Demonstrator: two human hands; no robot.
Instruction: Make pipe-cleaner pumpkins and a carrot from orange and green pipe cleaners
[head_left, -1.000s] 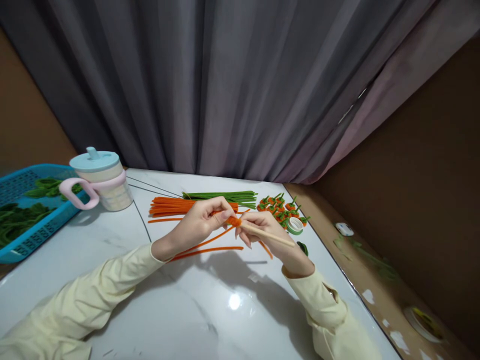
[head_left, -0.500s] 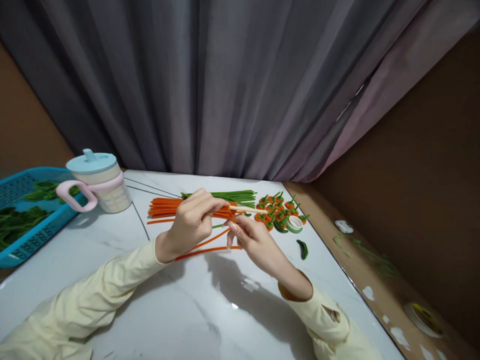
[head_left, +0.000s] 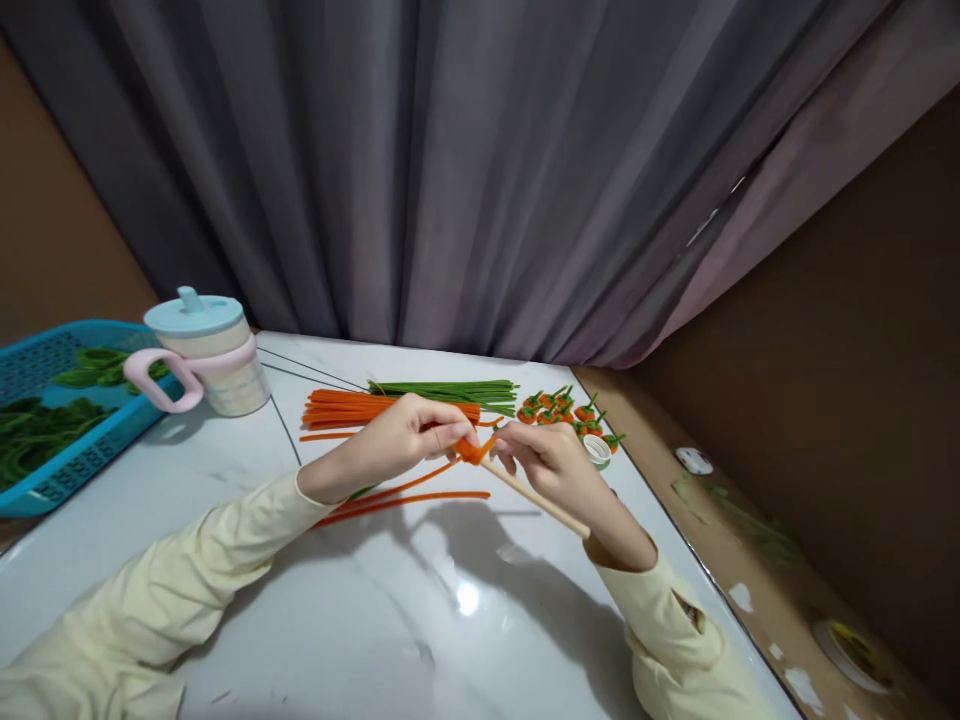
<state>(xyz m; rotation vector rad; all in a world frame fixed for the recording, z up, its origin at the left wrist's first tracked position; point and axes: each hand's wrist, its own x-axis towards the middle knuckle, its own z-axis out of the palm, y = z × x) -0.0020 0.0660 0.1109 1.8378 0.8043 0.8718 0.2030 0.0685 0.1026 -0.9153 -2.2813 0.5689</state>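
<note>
My left hand (head_left: pixel 397 440) pinches an orange pipe cleaner (head_left: pixel 420 478) that is coiled at its end around a thin wooden stick (head_left: pixel 536 498). My right hand (head_left: pixel 559 470) grips that stick, which slants down toward my right wrist. The small orange coil (head_left: pixel 471 450) sits between both sets of fingertips, above the white marble table (head_left: pixel 390 600). The pipe cleaner's loose tail trails left over the table. A second orange pipe cleaner (head_left: pixel 435 497) lies flat just below my hands.
Behind my hands lie a bundle of orange pipe cleaners (head_left: pixel 352 408), a bundle of green ones (head_left: pixel 450 390) and several small orange-and-green finished pieces (head_left: pixel 566 410). A tape roll (head_left: pixel 598 450) is at the right. A lidded cup (head_left: pixel 206 350) and a blue basket (head_left: pixel 60 420) of green pieces stand left.
The stick, held level and pointing right half a second ago, is back in my right hand slanting down toward my wrist. Both hands have come together on the orange coil.
</note>
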